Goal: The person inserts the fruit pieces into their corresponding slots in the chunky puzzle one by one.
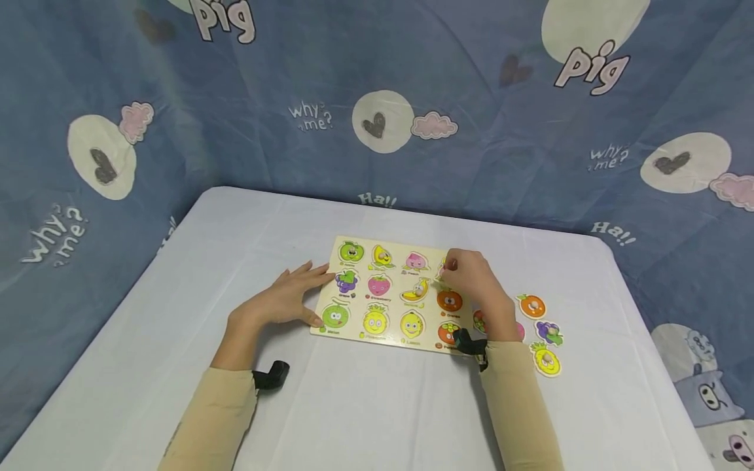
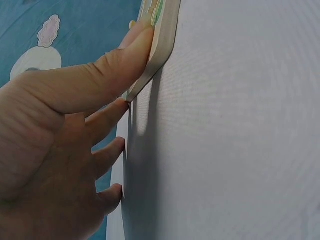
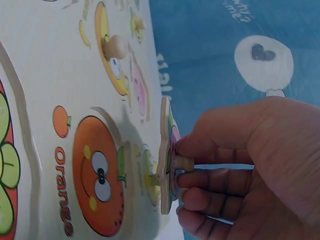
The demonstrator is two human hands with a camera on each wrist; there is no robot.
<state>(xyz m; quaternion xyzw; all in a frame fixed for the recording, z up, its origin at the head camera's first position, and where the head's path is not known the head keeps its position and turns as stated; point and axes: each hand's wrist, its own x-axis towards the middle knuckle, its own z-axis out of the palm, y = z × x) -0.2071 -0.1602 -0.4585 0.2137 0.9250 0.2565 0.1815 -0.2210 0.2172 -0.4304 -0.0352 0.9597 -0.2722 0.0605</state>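
A pale wooden fruit puzzle board (image 1: 360, 341) lies on the table, its pictures set in rows. My left hand (image 1: 283, 297) rests at its left side, thumb on the near corner and fingers spread along the edge. Above the board's far right part, my right hand (image 1: 473, 275) pinches a small wooden knob on a puzzle piece (image 3: 165, 150). That piece stands nearly edge-on in the right wrist view and shows pink and green; its full picture is hidden. Beside it is the printed orange slot (image 3: 100, 175). A banana piece (image 3: 104, 30) with a round knob sits farther left there.
To the right of the board lie a loose orange piece (image 1: 533, 306), a grape piece (image 1: 549, 332) and a pineapple piece (image 1: 546, 360). My right wrist partly covers a pink piece (image 1: 521, 331) and a red-green one (image 1: 478, 321). A patterned blue cloth (image 1: 471, 163) hangs behind the white table (image 1: 365, 405).
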